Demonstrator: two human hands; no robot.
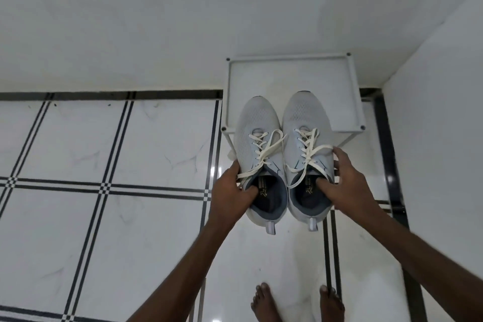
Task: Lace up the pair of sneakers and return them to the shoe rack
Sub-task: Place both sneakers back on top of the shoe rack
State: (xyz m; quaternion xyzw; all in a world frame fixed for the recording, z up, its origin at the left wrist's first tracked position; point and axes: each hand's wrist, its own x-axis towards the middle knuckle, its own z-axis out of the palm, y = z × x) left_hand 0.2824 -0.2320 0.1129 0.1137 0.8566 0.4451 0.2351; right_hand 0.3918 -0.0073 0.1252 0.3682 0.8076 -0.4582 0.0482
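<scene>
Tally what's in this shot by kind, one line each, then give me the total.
Sneakers: 2, a left sneaker and a right sneaker, both laced
Shoe racks: 1, the white rack
Hands: 2, the left hand and the right hand, each holding a sneaker
Bare feet: 2
Total: 7

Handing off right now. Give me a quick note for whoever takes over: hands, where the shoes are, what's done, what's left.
Left hand grips the left sneaker at its collar, thumb inside.
Right hand grips the right sneaker the same way.
Both sneakers are laced and held side by side, toes over the shoe rack top shelf.
Done: lacing.
Left: set the pair down on the rack, then let go.
</scene>
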